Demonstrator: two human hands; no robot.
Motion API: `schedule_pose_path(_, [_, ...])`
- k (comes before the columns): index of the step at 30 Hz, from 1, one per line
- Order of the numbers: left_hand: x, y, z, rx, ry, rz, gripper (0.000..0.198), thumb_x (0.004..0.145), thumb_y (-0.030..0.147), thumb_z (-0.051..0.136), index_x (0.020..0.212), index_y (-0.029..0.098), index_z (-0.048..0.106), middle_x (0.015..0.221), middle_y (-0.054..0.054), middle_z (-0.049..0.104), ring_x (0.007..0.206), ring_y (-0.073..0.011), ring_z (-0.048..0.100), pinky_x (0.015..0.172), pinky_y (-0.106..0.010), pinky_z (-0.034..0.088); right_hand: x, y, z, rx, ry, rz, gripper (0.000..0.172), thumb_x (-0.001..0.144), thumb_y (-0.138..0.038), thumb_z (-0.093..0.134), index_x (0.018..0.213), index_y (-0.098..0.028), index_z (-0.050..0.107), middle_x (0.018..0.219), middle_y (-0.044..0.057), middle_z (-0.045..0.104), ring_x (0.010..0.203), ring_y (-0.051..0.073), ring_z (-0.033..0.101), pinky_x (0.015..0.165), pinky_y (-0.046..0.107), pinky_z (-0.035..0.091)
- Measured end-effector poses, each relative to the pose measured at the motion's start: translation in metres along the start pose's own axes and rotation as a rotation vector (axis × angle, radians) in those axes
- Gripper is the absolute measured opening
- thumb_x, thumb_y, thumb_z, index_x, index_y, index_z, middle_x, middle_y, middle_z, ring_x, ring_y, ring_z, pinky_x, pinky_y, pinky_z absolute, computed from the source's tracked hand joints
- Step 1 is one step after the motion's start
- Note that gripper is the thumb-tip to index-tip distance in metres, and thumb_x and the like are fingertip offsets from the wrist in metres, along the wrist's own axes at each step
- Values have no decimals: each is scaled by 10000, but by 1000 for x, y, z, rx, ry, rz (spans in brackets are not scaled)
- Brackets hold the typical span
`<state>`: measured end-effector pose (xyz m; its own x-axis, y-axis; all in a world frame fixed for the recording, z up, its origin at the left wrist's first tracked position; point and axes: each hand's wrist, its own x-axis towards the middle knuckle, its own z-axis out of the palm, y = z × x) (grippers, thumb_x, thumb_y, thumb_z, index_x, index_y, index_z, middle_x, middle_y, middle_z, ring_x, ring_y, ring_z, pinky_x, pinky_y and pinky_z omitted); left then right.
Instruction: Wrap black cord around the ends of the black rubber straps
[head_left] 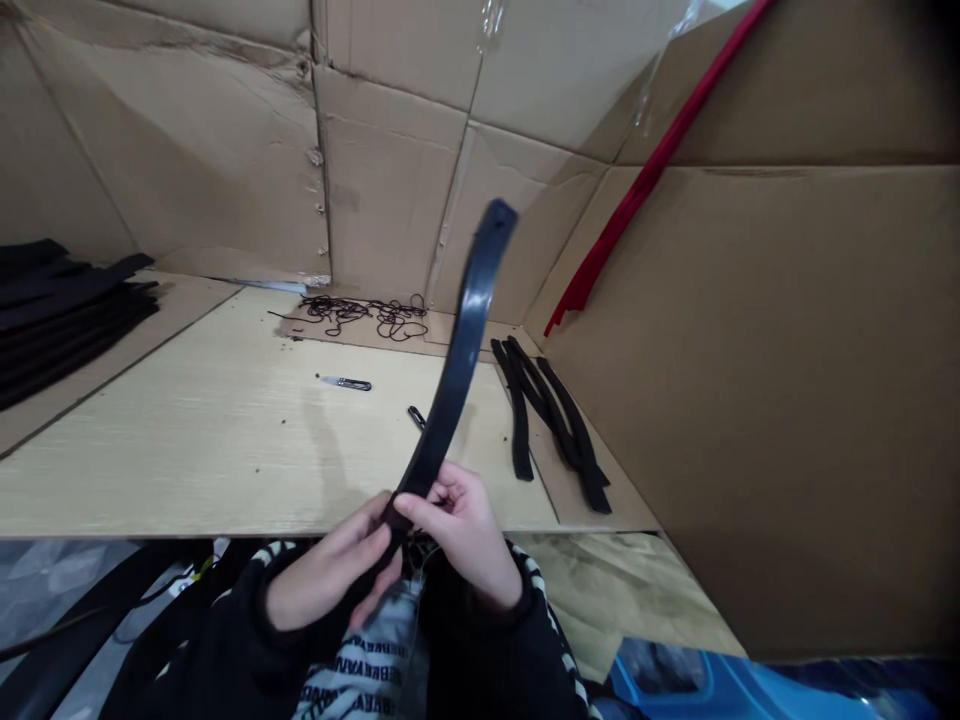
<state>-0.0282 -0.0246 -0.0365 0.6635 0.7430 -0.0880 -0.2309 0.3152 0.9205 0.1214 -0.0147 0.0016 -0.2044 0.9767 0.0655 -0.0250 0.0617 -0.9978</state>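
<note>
A long, curved black strip [463, 350] with a glossy face rises from my hands, its far end up in front of the cardboard. My left hand [334, 568] is closed round its lower part, near the table's front edge. Just beside it, my right hand [463, 520] pinches the same strip between thumb and fingers. The strip's lowest end is hidden by my hands and dark sleeves. Behind the strip lies a small black tool [416, 416], partly covered by it. Thread snips [346, 383] rest on the table further left.
Several black strips [559, 420] lie at the table's right side. A stack of dark strips [64, 310] stands at the left. Tangled dark cord [367, 315] lies at the back. Cardboard walls [750, 380] enclose the table [187, 450]; a red strip [652, 175] hangs at the right.
</note>
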Motion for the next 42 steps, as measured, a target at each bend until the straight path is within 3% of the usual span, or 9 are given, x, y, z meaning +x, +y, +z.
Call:
schedule_pose_path(3, [1, 8, 10, 394, 368, 96, 364, 856, 528, 464, 932, 177, 526, 558, 44, 521, 436, -85, 479, 454, -194, 373, 0, 1, 0, -120, 134, -74, 262, 721, -349, 692, 716, -123, 559, 523, -56, 410, 468, 40, 343, 425, 161, 295])
schedule_pose_path(6, [-1, 6, 15, 346, 389, 72, 415, 870, 557, 395, 824, 168, 533, 476, 53, 469, 385, -80, 423, 418, -192, 332, -1, 0, -2, -121, 72, -38, 277, 725, -366, 687, 806, -112, 613, 592, -24, 492, 510, 56, 417, 449, 170, 332])
schedule_pose_path(10, [-5, -1, 9, -211, 90, -136, 488, 857, 606, 352, 658, 179, 479, 333, 88, 355, 248, -42, 254, 358, -175, 221, -1, -4, -5, 16, -124, 3, 388, 667, -347, 739, 958, -105, 653, 539, -58, 434, 467, 32, 348, 429, 160, 259])
schedule_pose_path(14, [-3, -9, 2, -664, -479, -196, 481, 886, 548, 323, 565, 196, 391, 236, 128, 215, 156, -23, 160, 408, -185, 293, 2, -3, -3, 100, -160, -9, 335, 617, -355, 772, 777, -94, 636, 468, -88, 336, 437, 15, 241, 404, 163, 159])
schedule_pose_path(16, [0, -10, 4, -701, -579, -206, 530, 867, 609, 269, 542, 202, 369, 220, 117, 217, 133, -35, 160, 375, -195, 263, 3, -1, -1, 122, -144, -2, 340, 612, -376, 771, 715, -101, 599, 481, -75, 387, 433, 15, 277, 399, 157, 187])
schedule_pose_path(21, [2, 1, 17, -102, 194, -10, 557, 802, 696, 350, 659, 176, 488, 415, 50, 450, 325, -64, 388, 392, -192, 306, 0, 0, 2, 33, 63, -6, 328, 666, -361, 732, 601, -130, 509, 470, -58, 431, 422, 40, 402, 400, 154, 304])
schedule_pose_path(23, [1, 4, 20, 82, 346, 66, 476, 815, 637, 429, 707, 177, 481, 498, 47, 473, 402, -71, 431, 417, -187, 343, 0, -1, 3, 36, 82, -12, 298, 668, -344, 730, 619, -129, 530, 471, -60, 440, 423, 42, 417, 410, 155, 347])
schedule_pose_path(36, [-5, 2, 25, 12, 330, 22, 512, 831, 633, 384, 1021, 168, 484, 507, 79, 386, 401, -60, 309, 387, -168, 243, -2, 6, 4, 284, -119, 62, 293, 654, -324, 754, 825, -107, 657, 659, 9, 616, 538, 64, 531, 504, 170, 447])
schedule_pose_path(42, [-6, 5, 20, -23, 325, -65, 540, 824, 656, 346, 742, 150, 518, 397, 70, 398, 294, -56, 331, 362, -180, 258, -5, 7, -6, 123, -150, -17, 329, 748, -409, 668, 882, -109, 655, 577, -18, 548, 497, 60, 485, 480, 172, 373])
